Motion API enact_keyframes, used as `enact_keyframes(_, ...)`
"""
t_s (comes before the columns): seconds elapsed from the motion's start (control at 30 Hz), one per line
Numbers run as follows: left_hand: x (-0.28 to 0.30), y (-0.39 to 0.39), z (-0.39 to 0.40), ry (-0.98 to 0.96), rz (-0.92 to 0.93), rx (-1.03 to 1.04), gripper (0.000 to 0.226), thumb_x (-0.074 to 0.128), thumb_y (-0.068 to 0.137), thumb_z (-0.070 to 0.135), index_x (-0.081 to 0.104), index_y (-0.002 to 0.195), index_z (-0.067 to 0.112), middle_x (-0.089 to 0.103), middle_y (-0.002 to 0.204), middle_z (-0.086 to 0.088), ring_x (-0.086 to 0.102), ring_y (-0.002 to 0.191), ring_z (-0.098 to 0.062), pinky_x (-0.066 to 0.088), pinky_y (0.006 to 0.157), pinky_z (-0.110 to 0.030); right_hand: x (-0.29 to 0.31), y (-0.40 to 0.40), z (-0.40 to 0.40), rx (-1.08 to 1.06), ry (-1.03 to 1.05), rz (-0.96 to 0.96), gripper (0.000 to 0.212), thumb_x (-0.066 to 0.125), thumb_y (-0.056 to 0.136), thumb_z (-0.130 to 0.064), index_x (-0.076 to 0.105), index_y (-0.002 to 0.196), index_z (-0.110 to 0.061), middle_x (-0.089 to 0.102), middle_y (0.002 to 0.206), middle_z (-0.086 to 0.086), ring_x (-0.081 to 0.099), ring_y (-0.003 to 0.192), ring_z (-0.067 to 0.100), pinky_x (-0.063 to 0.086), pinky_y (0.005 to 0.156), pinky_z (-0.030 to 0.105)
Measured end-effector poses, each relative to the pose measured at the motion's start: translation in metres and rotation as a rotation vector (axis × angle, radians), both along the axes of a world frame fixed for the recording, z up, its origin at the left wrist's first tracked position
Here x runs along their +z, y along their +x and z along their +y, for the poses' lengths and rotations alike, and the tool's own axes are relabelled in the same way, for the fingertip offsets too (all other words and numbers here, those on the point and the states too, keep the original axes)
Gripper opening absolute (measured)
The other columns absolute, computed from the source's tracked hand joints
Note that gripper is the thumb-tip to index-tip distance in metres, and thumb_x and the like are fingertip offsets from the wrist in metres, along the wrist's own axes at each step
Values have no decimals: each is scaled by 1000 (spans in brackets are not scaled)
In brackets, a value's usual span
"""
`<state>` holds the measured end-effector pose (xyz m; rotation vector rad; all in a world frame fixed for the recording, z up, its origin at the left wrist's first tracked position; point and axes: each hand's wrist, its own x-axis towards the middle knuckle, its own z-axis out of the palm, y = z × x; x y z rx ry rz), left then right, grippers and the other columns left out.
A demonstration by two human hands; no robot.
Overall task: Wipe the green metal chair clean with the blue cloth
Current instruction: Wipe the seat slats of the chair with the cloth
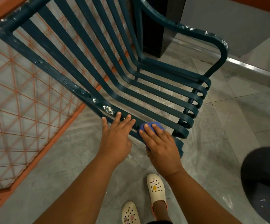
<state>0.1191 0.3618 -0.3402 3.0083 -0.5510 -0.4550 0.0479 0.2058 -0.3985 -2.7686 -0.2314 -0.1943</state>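
The green metal chair (pixel 131 88) fills the upper middle of the head view, with long slats curving from backrest to seat and white flecks along its frame. My right hand (pixel 161 146) presses the blue cloth (pixel 148 126) onto the near side rail, close to the front curls of the seat; only the cloth's top edge shows past my fingers. My left hand (pixel 116 135) lies flat on the same rail just to the left, fingers spread, holding nothing. A patch of white residue (pixel 108 109) sits on the rail just beyond my left fingertips.
An orange wire-mesh panel (pixel 17 113) stands at the left behind the chair. A dark post (pixel 157 26) rises behind the chair at the top. A dark round object (pixel 265 183) is at the right on the grey tiled floor. My two cream clogs (pixel 156 189) are below.
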Motion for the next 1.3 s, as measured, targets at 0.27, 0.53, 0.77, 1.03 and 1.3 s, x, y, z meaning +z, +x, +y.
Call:
enact_keyframes(0.27, -13, -15, 11, -293, -59, 118, 71, 48, 93, 17, 9, 151, 29, 5, 158, 12, -14, 143, -6, -12, 116, -36, 22, 25, 26, -335, 444, 27, 58, 68, 83, -6, 49, 137, -17, 48, 142, 4, 48, 128, 22, 40, 106, 42)
enact_keyframes(0.53, -7, -31, -10, -1109, 284, 811, 31, 41, 101, 27, 48, 130, 32, 60, 114, 15, 59, 101, 5, 47, 76, -10, 43, 36, 55, -219, 604, 250, 60, 47, 97, -20, 19, 150, -20, 21, 156, -4, -18, 127, -23, -8, 115, 24)
enact_keyframes(0.77, -11, -24, -22, -1341, 478, 1017, 19, 54, 95, 25, 50, 113, 28, 69, 104, -6, 69, 88, -14, 55, 69, -26, 68, 44, 20, -239, 1000, 572, 61, 51, 87, -36, 32, 145, -31, 51, 131, -10, 48, 121, 5, 42, 94, 15)
enact_keyframes(1.03, -14, -16, -27, -904, 12, 835, 43, 71, 81, 12, 43, 106, 33, 59, 92, 4, 61, 74, -9, 53, 59, -21, 24, 48, 7, -431, 324, 112, 25, 56, 92, -14, 66, 115, -17, 69, 110, 3, 62, 103, 22, 44, 91, 36)
enact_keyframes(1.3, -31, -31, -33, -403, -347, 4, 39, 45, 88, 31, 70, 113, 14, 63, 107, -3, 45, 106, -17, 50, 85, -34, 26, 54, 6, -717, 651, 154, 27, 44, 98, -23, 59, 120, -19, 66, 114, -1, 59, 108, 18, 46, 96, 45)
